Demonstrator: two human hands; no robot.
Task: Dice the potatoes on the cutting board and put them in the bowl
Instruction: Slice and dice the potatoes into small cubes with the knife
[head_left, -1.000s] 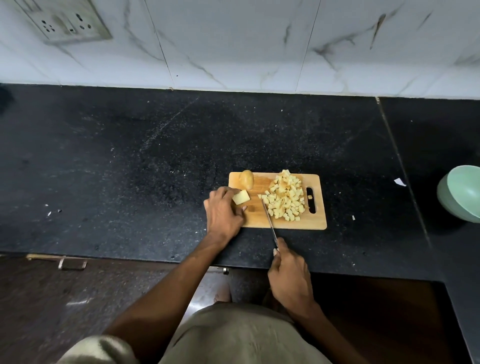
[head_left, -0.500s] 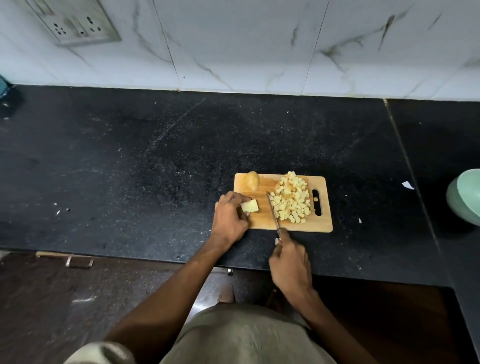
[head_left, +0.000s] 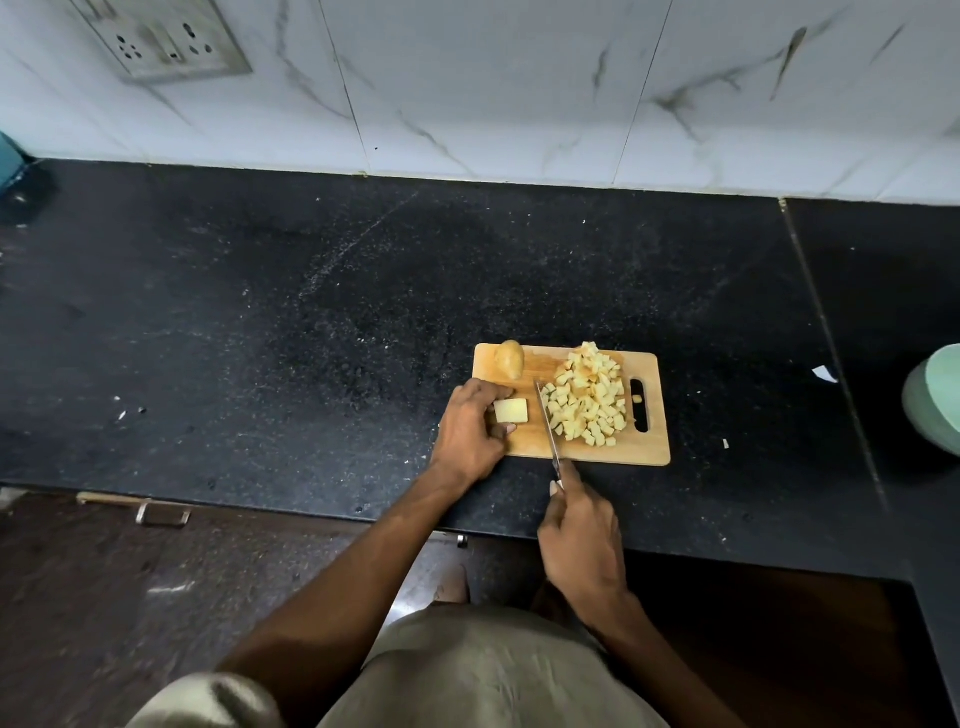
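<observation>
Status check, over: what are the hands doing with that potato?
Left hand holds potato chunk on cutting board. Right hand grips knife, blade beside diced pile. Bowl far right; nothing blocking.

A black speckled stone tabletop (head_left: 311, 312) is stretching across the view, with a seam (head_left: 826, 332) running front to back near its right end. White marble-patterned wall tiles (head_left: 519, 88) are rising behind it, carrying a socket plate (head_left: 166, 41) at upper left. Below the front edge, dark brown cabinet fronts (head_left: 104, 597) are showing a metal handle (head_left: 162, 514).
</observation>
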